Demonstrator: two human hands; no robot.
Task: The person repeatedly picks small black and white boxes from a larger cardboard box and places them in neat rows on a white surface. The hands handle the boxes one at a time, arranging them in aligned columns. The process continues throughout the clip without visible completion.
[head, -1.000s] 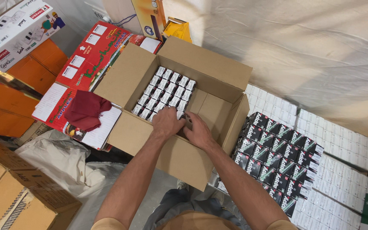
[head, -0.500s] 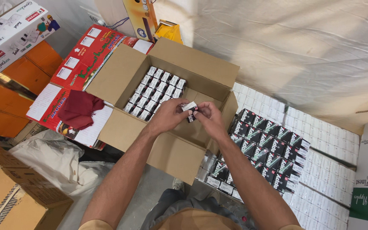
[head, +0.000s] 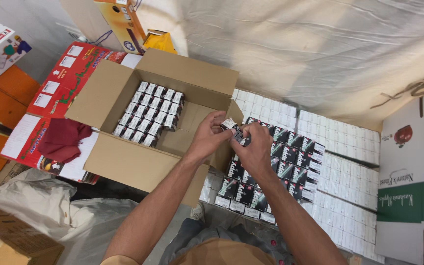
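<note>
A small black-and-white packet (head: 235, 130) is pinched between both hands above the right-hand flap of the open cardboard box (head: 119, 162). The left hand (head: 207, 137) grips its near end with curled fingers, and the right hand (head: 255, 147) closes on it from the other side, so both are grasping the same packet.

Inside the box, neat rows of like packets (head: 149, 114) fill the far left part of the floor. The near right part shows bare cardboard, so by the look of it the box is well under half full.

Just right of the box lies a block of dark packets (head: 290, 162), and past it sheets of white packets (head: 349, 162) run toward a large white-and-green carton (head: 413, 196). A good many remain outside the box.

Left of the box a dark red cloth (head: 65, 140) rests on flat red printed cartons (head: 60, 83).
</note>
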